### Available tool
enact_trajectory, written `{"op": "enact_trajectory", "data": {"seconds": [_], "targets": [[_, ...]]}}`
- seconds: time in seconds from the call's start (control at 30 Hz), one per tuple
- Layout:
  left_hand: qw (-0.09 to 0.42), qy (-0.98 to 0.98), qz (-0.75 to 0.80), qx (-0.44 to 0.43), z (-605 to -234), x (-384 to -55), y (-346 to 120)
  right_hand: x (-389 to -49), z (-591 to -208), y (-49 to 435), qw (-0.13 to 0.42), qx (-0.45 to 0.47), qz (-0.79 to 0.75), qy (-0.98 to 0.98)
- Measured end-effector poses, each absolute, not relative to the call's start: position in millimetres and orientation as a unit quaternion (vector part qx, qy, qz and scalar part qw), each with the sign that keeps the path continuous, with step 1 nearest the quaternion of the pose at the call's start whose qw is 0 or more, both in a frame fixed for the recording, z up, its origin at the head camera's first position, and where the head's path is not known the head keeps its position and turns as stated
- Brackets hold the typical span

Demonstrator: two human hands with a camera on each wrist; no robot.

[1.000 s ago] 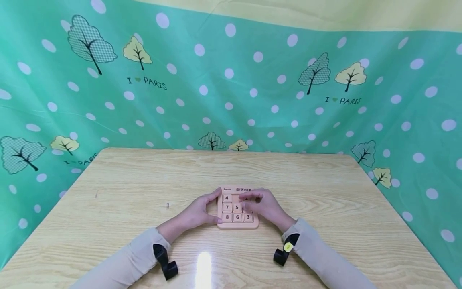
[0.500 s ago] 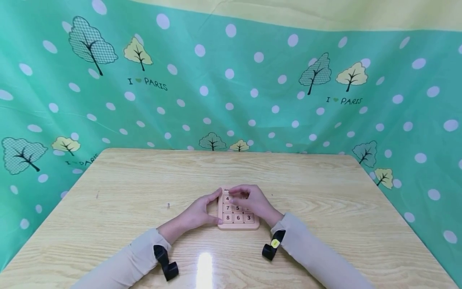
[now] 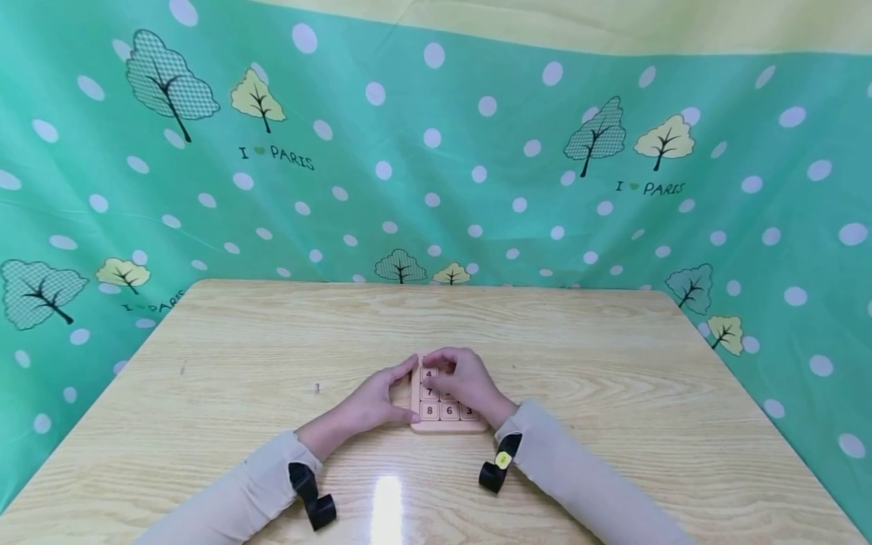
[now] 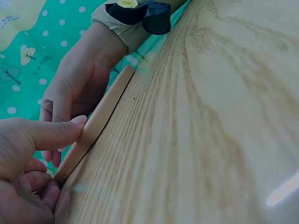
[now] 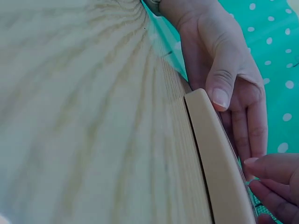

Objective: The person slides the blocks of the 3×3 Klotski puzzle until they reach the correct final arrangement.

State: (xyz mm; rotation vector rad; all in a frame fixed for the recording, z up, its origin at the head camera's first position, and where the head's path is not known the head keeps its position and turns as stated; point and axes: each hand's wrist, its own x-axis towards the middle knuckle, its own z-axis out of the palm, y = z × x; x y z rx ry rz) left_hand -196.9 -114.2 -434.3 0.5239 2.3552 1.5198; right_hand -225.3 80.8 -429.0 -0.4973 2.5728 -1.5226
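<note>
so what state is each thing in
number slide puzzle: flat on the wooden table, partly covered
tiles 8 and 6: face up, side by side
left hand: holding the puzzle's left side
right hand: over the tiles, fingers bent, contact unclear
polka-dot cloth: hanging behind the table

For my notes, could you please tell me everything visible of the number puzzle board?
The number puzzle board is a pale peach slab with rounded corners, perhaps wooden, lying flat on the table. Square tiles reading 4, 7, 8, 6 and 3 show, some partly covered. The left hand holds its left side. The right hand hides much of its far right part; whether it touches a tile is unclear.
</note>
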Motion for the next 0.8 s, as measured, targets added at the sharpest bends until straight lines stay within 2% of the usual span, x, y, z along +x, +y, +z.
{"op": "enact_trajectory", "data": {"seconds": [0.4, 0.8], "targets": [[0.14, 0.816, 0.53, 0.184, -431.4, -196.1, -113.7, -222.9, -428.3, 71.4, -0.004, -0.167, -0.475, 0.864], [0.137, 0.82, 0.521, 0.192, -432.2, -196.5, -113.2, -223.1, -429.6, 70.4, -0.017, -0.158, -0.461, 0.873]]}}
